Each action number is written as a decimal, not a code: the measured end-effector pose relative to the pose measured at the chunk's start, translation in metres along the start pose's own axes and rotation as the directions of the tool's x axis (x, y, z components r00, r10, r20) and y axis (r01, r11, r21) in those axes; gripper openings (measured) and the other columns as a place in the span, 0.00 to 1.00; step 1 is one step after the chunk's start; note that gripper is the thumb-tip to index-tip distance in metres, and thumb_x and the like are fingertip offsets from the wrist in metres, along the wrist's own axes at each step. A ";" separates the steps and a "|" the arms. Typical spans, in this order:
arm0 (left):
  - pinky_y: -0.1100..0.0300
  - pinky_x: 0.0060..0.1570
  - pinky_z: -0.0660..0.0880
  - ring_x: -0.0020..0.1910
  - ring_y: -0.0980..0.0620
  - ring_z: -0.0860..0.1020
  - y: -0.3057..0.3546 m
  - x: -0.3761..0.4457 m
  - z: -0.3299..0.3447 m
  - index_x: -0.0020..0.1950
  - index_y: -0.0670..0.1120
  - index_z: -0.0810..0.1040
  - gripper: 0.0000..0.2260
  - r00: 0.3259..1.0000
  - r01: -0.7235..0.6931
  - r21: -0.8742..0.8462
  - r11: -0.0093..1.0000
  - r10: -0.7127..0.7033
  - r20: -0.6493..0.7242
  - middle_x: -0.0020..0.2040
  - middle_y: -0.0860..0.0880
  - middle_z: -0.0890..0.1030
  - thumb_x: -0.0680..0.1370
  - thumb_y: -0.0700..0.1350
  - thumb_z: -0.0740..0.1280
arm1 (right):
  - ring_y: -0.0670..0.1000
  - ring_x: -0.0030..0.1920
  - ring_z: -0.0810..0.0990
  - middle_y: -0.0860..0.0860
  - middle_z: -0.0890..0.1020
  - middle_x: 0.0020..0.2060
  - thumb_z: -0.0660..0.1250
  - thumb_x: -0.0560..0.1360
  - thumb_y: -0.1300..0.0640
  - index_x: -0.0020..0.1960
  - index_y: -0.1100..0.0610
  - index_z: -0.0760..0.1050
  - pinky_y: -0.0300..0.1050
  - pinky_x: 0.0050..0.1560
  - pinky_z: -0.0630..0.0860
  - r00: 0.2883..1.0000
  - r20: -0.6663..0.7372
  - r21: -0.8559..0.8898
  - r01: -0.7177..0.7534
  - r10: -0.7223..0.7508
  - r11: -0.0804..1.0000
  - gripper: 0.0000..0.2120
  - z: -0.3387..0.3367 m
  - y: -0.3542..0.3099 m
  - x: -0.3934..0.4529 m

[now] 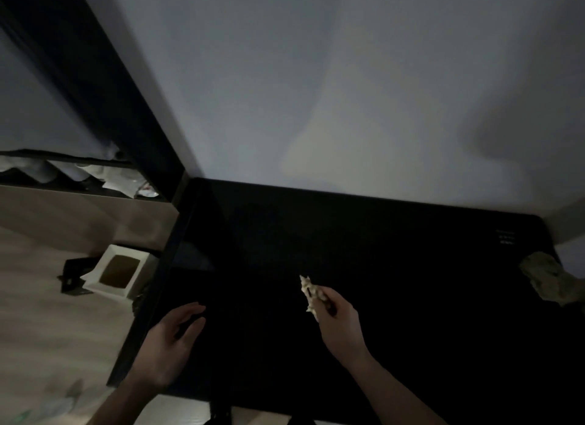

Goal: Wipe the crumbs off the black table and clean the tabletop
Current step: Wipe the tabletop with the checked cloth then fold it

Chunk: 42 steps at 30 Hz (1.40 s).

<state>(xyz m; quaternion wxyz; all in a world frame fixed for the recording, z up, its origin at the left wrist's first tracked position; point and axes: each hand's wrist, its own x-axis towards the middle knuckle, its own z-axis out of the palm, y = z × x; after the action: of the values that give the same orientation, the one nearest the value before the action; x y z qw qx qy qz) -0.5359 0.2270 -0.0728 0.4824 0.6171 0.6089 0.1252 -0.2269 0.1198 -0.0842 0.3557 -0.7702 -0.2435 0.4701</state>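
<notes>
Dim room, head view looking down at the black table (395, 250), pushed into a corner against a pale wall (348, 76).

Your right hand (340, 321) is over the middle of the tabletop, fingers curled, pinching a small pale crumpled scrap (309, 293), prob. tissue or a food bit; too dark to say which. It sticks up out of your fingertips, so it looks lifted rather than pressed flat, as if you're picking debris up, not wiping yet.

Your left hand (172, 339) sits at the table's left front edge, fingers relaxed and mostly straight, holding nothing. Looks like it's steadying you, or waiting to catch crumbs swept off the edge; can't tell if it touches the surface.

At the right edge lies a crumpled greenish cloth (550, 279), w/in reach, likely the wiper, not in use.

Crumbs themselves: not visible on the dark top.

On the floor left of the table stands a white box (117, 272) w/ a brown window.
</notes>
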 end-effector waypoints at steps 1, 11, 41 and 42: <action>0.51 0.64 0.75 0.60 0.56 0.80 -0.008 0.007 -0.010 0.56 0.55 0.83 0.08 1.000 0.013 0.019 1.000 -0.013 -0.015 0.60 0.57 0.82 0.78 0.46 0.72 | 0.36 0.46 0.84 0.35 0.85 0.45 0.67 0.82 0.49 0.56 0.36 0.80 0.38 0.51 0.80 1.000 0.024 -0.001 -0.004 0.004 1.000 0.08 0.009 -0.006 0.006; 0.53 0.55 0.74 0.59 0.45 0.80 -0.074 0.128 -0.086 0.61 0.48 0.82 0.12 0.989 0.113 0.177 0.978 -0.094 -0.113 0.57 0.47 0.83 0.78 0.46 0.70 | 0.43 0.44 0.85 0.43 0.86 0.48 0.65 0.84 0.50 0.63 0.41 0.80 0.39 0.46 0.78 0.991 0.058 0.018 -0.123 0.122 0.992 0.10 0.116 -0.060 0.072; 0.50 0.50 0.77 0.55 0.42 0.81 -0.165 0.216 -0.040 0.80 0.59 0.55 0.31 0.967 0.140 0.287 0.948 -0.068 -0.245 0.62 0.47 0.82 0.78 0.63 0.58 | 0.59 0.84 0.52 0.49 0.61 0.83 0.60 0.84 0.46 0.78 0.45 0.69 0.65 0.82 0.45 0.895 0.017 -0.685 0.335 -0.445 0.647 0.22 0.311 -0.091 0.315; 0.50 0.50 0.77 0.55 0.42 0.81 -0.166 0.215 -0.040 0.80 0.59 0.55 0.31 0.968 0.139 0.288 0.947 -0.068 -0.241 0.61 0.47 0.82 0.79 0.63 0.58 | 0.59 0.84 0.50 0.49 0.59 0.84 0.58 0.84 0.45 0.80 0.46 0.67 0.65 0.82 0.43 0.885 0.052 -0.710 0.359 -0.463 0.606 0.24 0.317 -0.083 0.306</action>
<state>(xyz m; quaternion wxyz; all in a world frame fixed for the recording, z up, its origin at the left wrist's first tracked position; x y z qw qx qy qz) -0.6211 0.3979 -0.2702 0.3151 0.6323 0.7038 0.0747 -0.3800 0.4901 -0.2848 0.1505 -0.7993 -0.5489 0.1929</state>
